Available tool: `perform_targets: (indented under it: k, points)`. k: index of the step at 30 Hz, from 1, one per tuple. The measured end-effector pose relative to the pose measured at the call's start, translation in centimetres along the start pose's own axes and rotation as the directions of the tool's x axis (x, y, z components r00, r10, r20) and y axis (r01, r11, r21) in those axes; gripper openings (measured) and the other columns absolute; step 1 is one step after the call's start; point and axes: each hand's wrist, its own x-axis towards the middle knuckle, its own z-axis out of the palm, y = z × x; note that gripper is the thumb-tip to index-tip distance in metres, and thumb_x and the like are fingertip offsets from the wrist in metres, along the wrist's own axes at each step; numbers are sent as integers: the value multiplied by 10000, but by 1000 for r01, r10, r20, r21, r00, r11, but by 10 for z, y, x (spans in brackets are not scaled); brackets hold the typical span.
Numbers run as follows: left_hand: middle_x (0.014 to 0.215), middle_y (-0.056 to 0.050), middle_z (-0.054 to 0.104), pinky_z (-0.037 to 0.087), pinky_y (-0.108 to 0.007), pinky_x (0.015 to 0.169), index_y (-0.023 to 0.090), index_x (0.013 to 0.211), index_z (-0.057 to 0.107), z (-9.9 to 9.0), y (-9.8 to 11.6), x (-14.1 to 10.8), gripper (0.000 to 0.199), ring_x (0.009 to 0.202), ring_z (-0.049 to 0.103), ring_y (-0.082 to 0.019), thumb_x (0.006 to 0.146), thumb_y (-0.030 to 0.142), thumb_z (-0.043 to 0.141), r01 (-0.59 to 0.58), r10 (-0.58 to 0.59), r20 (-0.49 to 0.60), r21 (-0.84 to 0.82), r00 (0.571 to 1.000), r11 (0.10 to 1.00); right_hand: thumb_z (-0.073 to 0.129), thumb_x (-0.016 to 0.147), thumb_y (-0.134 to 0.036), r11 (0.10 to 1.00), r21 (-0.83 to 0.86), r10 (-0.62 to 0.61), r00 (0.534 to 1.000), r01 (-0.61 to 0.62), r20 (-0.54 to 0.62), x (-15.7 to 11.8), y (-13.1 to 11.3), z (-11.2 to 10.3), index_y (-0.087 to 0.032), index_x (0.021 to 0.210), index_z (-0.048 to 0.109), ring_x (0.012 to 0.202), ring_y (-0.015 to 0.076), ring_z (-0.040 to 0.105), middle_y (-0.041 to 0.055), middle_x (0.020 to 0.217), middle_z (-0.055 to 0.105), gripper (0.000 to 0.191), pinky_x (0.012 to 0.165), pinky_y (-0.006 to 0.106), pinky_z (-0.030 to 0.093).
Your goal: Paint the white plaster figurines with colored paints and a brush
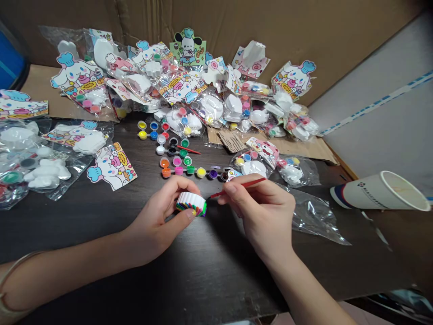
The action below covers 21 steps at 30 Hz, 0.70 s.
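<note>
Between the thumb and fingers of my left hand (pixel 162 216) is a small white ridged plaster figure (pixel 190 199). Its lower edge carries stripes of several colours, and bright green paint covers its right end. My right hand (pixel 260 207) is closed in a pinch on a thin red paintbrush (pixel 248 183). The dark bristle tip is at the green end of the figure; whether it touches I cannot tell. Just beyond my hands stand small paint pots (pixel 190 170) with their lids flipped back, in orange, pink, green, yellow, purple and dark colours.
More paint pots (pixel 154 135) and a second red brush (pixel 189 150) lie further back. Bagged white figures (pixel 211 106) with cartoon cards are piled along the cardboard. Other bags (pixel 43 174) lie at left. An empty plastic bag (pixel 314 214) and a tilted paper cup (pixel 379 192) are at right.
</note>
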Motion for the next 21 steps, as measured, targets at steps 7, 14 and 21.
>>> perform_targets:
  k: [7,14,21]
  points:
    - [886,-4,514,395,-271,725,214,939,518,0,-1,1,98,810,488,-148,848,185,540,-10,10,7,-9,1000,1000,768,669,-258,1000,23,18,999,-19,34,1,-1,0,-201,560,655,399,106,549,-17,466,620,167,386,211,434]
    - [873,-7,519,398,-268,714,209,923,525,0,1,0,91,797,489,-149,839,194,557,7,-7,3,-15,1000,1000,759,679,-250,999,25,22,1000,-22,15,0,-1,-1,-199,576,663,408,102,551,-15,470,620,150,375,200,404]
    - [833,-3,558,399,-255,697,207,936,563,1,-4,2,125,766,501,-139,825,240,610,53,-54,0,-201,999,978,738,711,-296,1000,-28,0,999,-1,-38,1,1,-4,-199,624,665,384,77,474,-17,499,624,149,344,193,344]
